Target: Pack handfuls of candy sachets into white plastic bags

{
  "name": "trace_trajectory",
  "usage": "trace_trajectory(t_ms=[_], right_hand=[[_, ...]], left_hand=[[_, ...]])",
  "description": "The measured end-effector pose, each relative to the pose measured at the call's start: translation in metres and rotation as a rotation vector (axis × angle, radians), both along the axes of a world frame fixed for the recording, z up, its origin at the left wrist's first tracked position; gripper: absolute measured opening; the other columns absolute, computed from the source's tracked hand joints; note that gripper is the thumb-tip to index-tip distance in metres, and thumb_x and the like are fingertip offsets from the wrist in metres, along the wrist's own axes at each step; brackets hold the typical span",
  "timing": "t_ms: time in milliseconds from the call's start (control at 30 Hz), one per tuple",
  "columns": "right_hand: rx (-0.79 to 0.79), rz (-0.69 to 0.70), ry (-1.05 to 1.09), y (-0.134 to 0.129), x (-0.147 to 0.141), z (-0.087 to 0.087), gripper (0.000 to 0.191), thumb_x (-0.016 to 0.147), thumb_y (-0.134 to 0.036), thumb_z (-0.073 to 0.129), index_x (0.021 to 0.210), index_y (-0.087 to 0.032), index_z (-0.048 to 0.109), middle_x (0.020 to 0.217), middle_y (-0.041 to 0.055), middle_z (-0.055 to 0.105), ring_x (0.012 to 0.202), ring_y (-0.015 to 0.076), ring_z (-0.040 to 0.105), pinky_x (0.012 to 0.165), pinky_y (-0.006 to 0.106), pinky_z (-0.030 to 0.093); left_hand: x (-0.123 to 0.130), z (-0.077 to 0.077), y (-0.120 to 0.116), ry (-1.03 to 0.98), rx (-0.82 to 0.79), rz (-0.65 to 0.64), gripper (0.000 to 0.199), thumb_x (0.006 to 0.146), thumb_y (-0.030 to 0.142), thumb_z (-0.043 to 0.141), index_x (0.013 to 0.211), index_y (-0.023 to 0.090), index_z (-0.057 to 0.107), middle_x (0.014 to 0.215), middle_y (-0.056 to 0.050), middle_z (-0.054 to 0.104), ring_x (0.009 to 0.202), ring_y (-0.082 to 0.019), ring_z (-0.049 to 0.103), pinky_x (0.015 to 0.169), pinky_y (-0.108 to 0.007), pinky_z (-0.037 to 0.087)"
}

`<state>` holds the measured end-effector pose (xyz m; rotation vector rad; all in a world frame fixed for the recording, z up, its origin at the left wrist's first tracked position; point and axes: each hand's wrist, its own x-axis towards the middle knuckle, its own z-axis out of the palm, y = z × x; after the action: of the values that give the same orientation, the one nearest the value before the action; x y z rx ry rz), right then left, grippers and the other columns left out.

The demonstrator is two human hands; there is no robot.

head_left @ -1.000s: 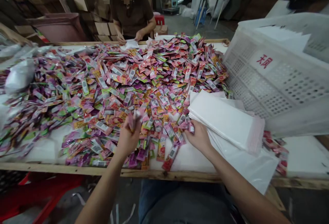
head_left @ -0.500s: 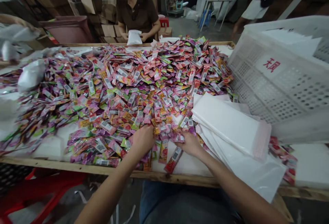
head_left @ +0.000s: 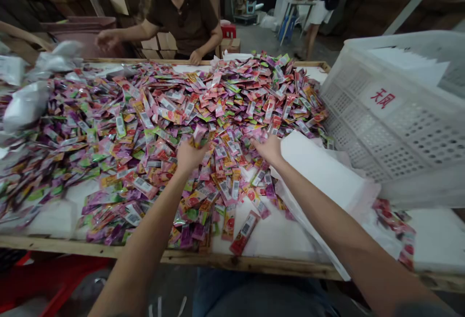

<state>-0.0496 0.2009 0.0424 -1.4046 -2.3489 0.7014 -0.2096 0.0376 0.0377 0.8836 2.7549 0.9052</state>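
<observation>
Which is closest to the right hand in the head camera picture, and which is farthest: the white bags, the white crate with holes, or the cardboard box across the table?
From the right hand:
1. White plastic bags, just to its right.
2. White perforated crate, farther right.
3. Cardboard box, across the table, beyond the pile.

A large white perforated plastic crate (head_left: 395,128), marked with red characters (head_left: 382,98), sits tilted at the counter's (head_left: 254,264) right edge. Beyond the far edge, a co-worker in a brown short-sleeved shirt (head_left: 181,16) reaches one arm left, the other hand resting at the edge. Cardboard boxes (head_left: 158,40) stand behind them, beside a pink tub (head_left: 82,28). Farther back stands a person in white shorts (head_left: 321,7). A red stool (head_left: 54,278) sits below the near edge, on the left.
</observation>
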Motion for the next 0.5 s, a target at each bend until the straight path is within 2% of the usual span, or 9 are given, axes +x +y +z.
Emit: trace_trajectory(t_ms=[67, 133, 233, 300, 367, 433, 500], right_hand=[[0.042, 0.038, -0.178, 0.009, -0.027, -0.006, 0.038, 0.074, -0.033, 0.057, 0.104, -0.009, 0.058, 0.101, 0.0168, 0.063, 0.096, 0.0268, 0.059, 0.078, 0.032, 0.045], [0.000, 0.076, -0.319, 0.008, -0.041, -0.016, 0.032, 0.074, -0.021, 0.056, 0.103, -0.008, 0.059, 0.103, 0.0197, 0.062, 0.097, 0.0279, 0.059, 0.077, 0.032, 0.046], [-0.042, 0.094, -0.372, 0.002, -0.043, -0.026, 0.038, 0.070, -0.008, 0.054, 0.107, -0.006, 0.056, 0.102, 0.0210, 0.062, 0.093, 0.0285, 0.061, 0.073, 0.032, 0.047], [-0.005, 0.117, -0.357, 0.000, -0.037, -0.025, 0.044, 0.067, -0.008, 0.056, 0.112, -0.007, 0.052, 0.104, 0.0200, 0.062, 0.094, 0.0281, 0.060, 0.074, 0.032, 0.047], [0.044, 0.145, -0.307, 0.001, -0.029, -0.016, 0.039, 0.067, -0.014, 0.058, 0.106, -0.009, 0.056, 0.101, 0.0173, 0.063, 0.094, 0.0269, 0.060, 0.076, 0.031, 0.046], [0.072, 0.186, -0.205, 0.001, -0.017, -0.005, 0.027, 0.068, -0.022, 0.059, 0.093, -0.012, 0.061, 0.092, 0.0130, 0.066, 0.089, 0.0254, 0.060, 0.077, 0.030, 0.045], [0.061, 0.233, -0.035, -0.004, 0.002, 0.007, 0.024, 0.067, -0.028, 0.058, 0.086, -0.014, 0.062, 0.083, 0.0077, 0.066, 0.083, 0.0230, 0.061, 0.077, 0.030, 0.045]], left_hand=[[-0.004, -0.005, 0.020, 0.054, -0.282, 0.027, 0.046, 0.069, 0.053, 0.055, 0.093, 0.014, 0.060, 0.090, -0.015, 0.066, 0.086, -0.030, 0.062, 0.069, -0.034, 0.048], [-0.002, -0.011, 0.030, 0.081, -0.514, -0.037, 0.047, 0.068, 0.047, 0.058, 0.098, 0.011, 0.058, 0.097, -0.019, 0.064, 0.092, -0.032, 0.061, 0.073, -0.036, 0.047], [0.001, -0.017, 0.026, 0.086, -0.641, -0.127, 0.048, 0.065, 0.042, 0.060, 0.102, 0.011, 0.057, 0.100, -0.020, 0.063, 0.094, -0.031, 0.061, 0.074, -0.035, 0.048], [0.000, -0.017, 0.016, 0.079, -0.614, -0.142, 0.048, 0.066, 0.047, 0.057, 0.102, 0.015, 0.058, 0.097, -0.017, 0.064, 0.092, -0.031, 0.061, 0.072, -0.035, 0.048], [-0.003, -0.014, 0.005, 0.083, -0.516, -0.168, 0.045, 0.069, 0.051, 0.052, 0.099, 0.019, 0.058, 0.094, -0.013, 0.065, 0.089, -0.029, 0.061, 0.070, -0.034, 0.047], [-0.008, -0.008, -0.004, 0.100, -0.355, -0.237, 0.037, 0.071, 0.050, 0.050, 0.092, 0.021, 0.059, 0.088, -0.008, 0.065, 0.085, -0.025, 0.061, 0.070, -0.031, 0.046], [-0.012, -0.002, -0.009, 0.059, -0.129, -0.267, 0.030, 0.070, 0.045, 0.052, 0.084, 0.020, 0.059, 0.080, -0.005, 0.063, 0.078, -0.020, 0.060, 0.068, -0.027, 0.045]])
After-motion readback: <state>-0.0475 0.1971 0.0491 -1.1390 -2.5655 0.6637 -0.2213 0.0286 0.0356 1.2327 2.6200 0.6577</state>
